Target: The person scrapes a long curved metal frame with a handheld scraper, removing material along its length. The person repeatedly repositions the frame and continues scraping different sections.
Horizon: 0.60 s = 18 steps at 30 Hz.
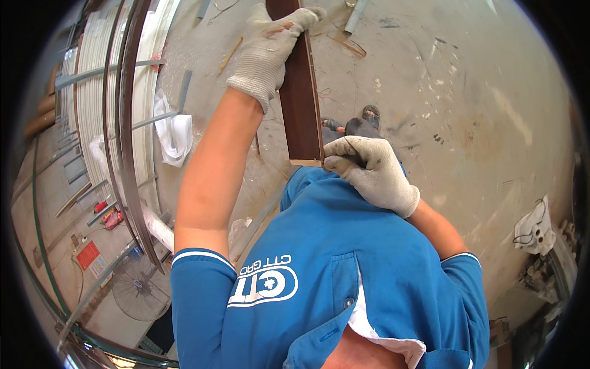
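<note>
A long dark brown board (301, 114) with a pale cut end runs from my body out past the top edge of the view. Farther up, my left hand (270, 49), in a stained pale knitted glove, is closed round it with the thumb laid across its top. My right hand (372, 172), gloved the same way, is at the board's near right corner. Its fingers are curled and pinched against the edge there; whether they also hold something small is hidden.
To the left, long white and brown profiles (126, 123) lie across grey metal bars, with white wrapping (175, 132) hanging beside them. A round wire fan guard (140, 289) is at the lower left. Strips (230, 55) lie on the concrete floor (455, 123). A white bag (534, 227) is at right.
</note>
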### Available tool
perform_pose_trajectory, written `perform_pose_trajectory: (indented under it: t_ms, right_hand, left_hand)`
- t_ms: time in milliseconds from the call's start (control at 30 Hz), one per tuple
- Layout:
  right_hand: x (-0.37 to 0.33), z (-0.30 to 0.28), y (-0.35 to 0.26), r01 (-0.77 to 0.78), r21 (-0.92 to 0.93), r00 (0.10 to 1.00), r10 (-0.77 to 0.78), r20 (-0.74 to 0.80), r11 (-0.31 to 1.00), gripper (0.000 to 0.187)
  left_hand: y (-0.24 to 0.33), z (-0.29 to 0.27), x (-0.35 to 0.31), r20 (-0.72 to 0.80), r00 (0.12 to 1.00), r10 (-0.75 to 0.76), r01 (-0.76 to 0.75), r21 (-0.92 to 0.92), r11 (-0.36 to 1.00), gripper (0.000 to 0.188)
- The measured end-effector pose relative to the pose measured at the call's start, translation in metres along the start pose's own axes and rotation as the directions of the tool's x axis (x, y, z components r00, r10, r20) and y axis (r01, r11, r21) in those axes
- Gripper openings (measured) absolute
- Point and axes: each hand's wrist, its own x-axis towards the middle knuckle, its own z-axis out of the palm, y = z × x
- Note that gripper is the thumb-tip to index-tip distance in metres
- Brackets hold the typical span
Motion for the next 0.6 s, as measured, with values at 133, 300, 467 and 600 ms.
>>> perform_pose_trajectory:
  t_ms: [133, 300, 467, 600]
  right_hand:
    - [-0.008, -0.022, -0.001, 0.083, -0.193, 0.996, -0.087, -0.011, 0.978, 0.016]
    - [-0.016, -0.018, 0.012, 0.266, -0.302, 0.938, -0.318, -0.137, 0.915, 0.014]
    - [-0.013, -0.004, 0.013, 0.281, -0.426, 0.888, -0.401, -0.225, 0.860, 0.011]
    - [-0.013, -0.010, 0.004, 0.155, -0.097, 0.957, -0.173, -0.234, 0.983, 0.016]
  left_hand:
    - [-0.005, 0.019, 0.008, -0.199, 0.965, -0.171, 0.183, 0.043, 0.982, 0.034]
    - [0.004, 0.032, 0.013, -0.153, 0.979, -0.134, 0.146, 0.071, 0.987, 0.033]
    - [0.009, 0.033, 0.015, -0.170, 0.980, -0.098, 0.123, 0.142, 0.982, 0.030]
    - [0.011, 0.028, 0.017, -0.146, 0.987, -0.067, 0.086, 0.133, 0.987, 0.028]
